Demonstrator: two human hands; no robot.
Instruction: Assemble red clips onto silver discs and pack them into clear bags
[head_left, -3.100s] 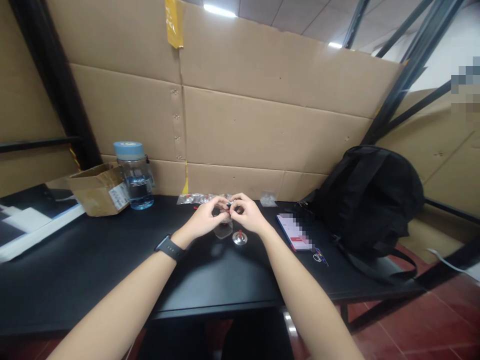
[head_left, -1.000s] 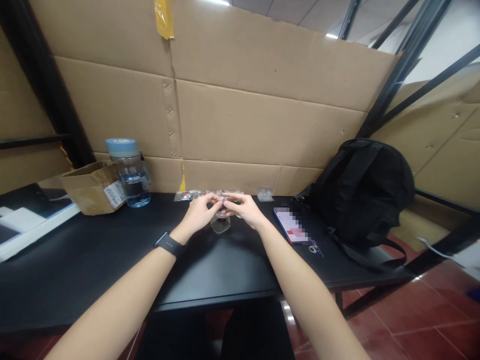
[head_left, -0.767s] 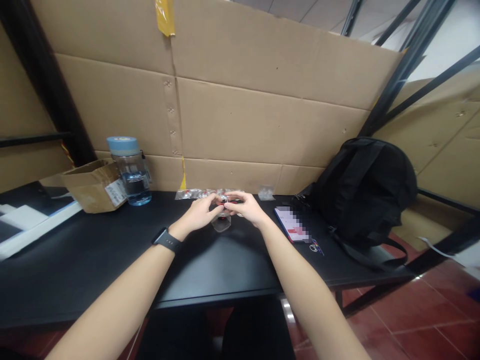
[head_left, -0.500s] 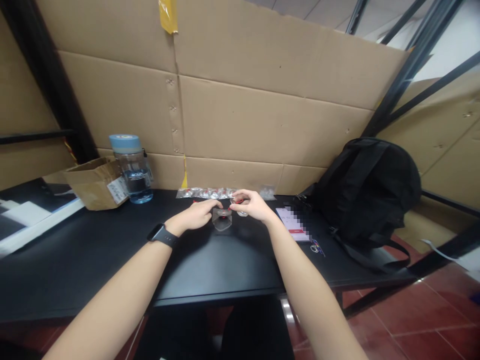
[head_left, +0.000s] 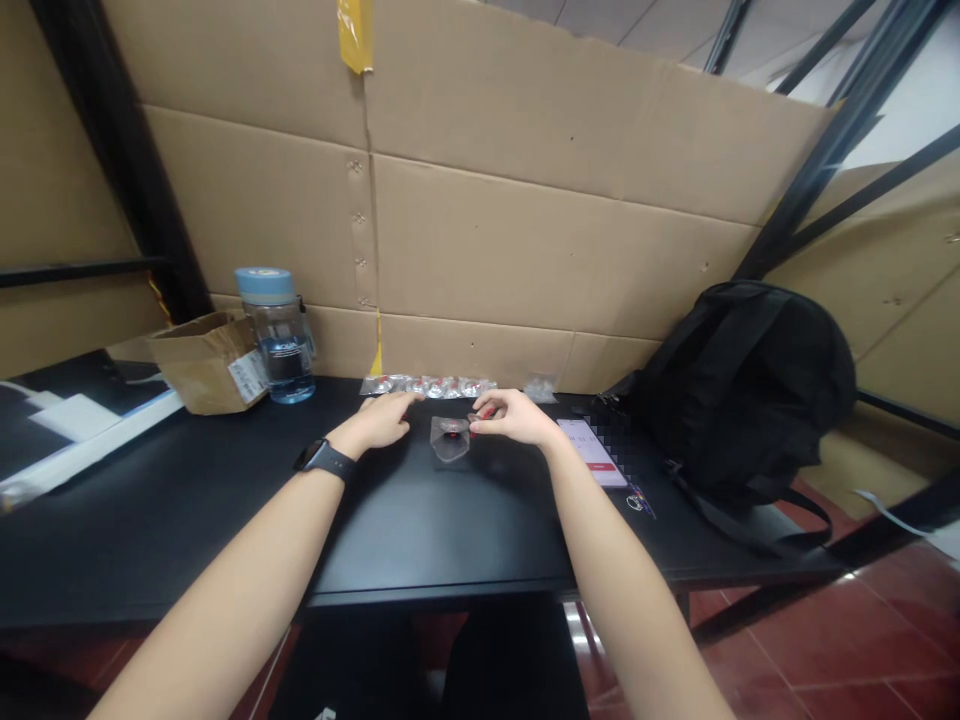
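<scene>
My left hand (head_left: 381,420), with a black watch above its wrist, is low over the black table, index finger stretched out and thumb apart. I see nothing held in it, though its underside is hidden. To its right lies a small clear plastic bag (head_left: 450,441) with a red mark near its top. Beside that bag, the thumb and fingers of my right hand (head_left: 516,417) close around a small clear-and-red piece (head_left: 486,412), mostly covered by the fingers. Behind both hands runs a row of several silver packets (head_left: 431,386) with red spots.
A phone (head_left: 592,455) and a key ring (head_left: 636,502) lie right of my right forearm. Further right sits a black backpack (head_left: 757,400). A blue-lidded bottle (head_left: 281,345), a cardboard box (head_left: 202,375) and a white power strip (head_left: 97,445) stand left. Cardboard panels (head_left: 510,240) rise behind.
My left hand has drawn left, away from the clear bag. My right hand stays beside the bag, its fingers lower around the piece. The view has shifted slightly left.
</scene>
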